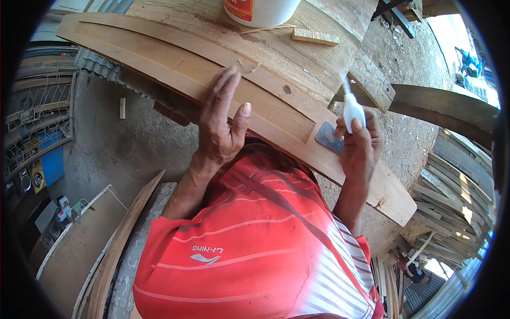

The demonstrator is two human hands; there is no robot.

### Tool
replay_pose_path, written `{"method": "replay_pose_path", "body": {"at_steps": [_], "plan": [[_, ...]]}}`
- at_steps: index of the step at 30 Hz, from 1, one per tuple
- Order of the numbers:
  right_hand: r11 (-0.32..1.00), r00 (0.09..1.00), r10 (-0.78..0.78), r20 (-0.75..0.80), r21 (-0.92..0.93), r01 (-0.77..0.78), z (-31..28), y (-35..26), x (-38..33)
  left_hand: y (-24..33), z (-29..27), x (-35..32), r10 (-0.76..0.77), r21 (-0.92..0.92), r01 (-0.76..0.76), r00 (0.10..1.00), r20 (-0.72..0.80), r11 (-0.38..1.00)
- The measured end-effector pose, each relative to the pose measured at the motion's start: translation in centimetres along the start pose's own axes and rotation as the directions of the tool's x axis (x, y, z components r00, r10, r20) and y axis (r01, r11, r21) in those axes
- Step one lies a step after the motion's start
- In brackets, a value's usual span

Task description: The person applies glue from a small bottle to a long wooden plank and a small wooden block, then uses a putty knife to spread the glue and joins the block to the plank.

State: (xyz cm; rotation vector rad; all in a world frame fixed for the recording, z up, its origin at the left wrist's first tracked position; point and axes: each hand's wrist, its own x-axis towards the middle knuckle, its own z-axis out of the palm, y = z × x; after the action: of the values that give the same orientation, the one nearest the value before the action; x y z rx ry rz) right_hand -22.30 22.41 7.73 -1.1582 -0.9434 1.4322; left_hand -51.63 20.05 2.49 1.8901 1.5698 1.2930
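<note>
A long wooden panel (265, 109) with a recessed middle lies slanting across the bench in front of me. Over its near side is my left hand (220, 114), fingers stretched out and thumb apart, holding nothing; whether it touches the wood I cannot tell. Near the panel's right end, my right hand (361, 138) is closed round the white handle of a small tool (353, 111). Its thin tip points away from me and is blurred. A dark grey flat piece (328, 137) with rounded corners sits against the panel beside my right fingers; part of it is hidden.
A white bucket (260, 11) stands on the bench boards (196, 24) at the back, near a short wood strip (315, 36). Stacked planks (451, 196) lie at the right. Another person (417, 271) is far off at lower right. A wire rack (40, 106) is at left.
</note>
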Motion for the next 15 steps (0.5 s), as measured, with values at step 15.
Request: {"method": "replay_pose_path", "body": {"at_steps": [15], "plan": [[0.693,0.99,-0.135,0.039,-0.711,0.123,-6.0,-0.1,17.2,-2.5,0.7,3.6,0.026,0.261,-0.018,0.999,-0.025,0.965]]}}
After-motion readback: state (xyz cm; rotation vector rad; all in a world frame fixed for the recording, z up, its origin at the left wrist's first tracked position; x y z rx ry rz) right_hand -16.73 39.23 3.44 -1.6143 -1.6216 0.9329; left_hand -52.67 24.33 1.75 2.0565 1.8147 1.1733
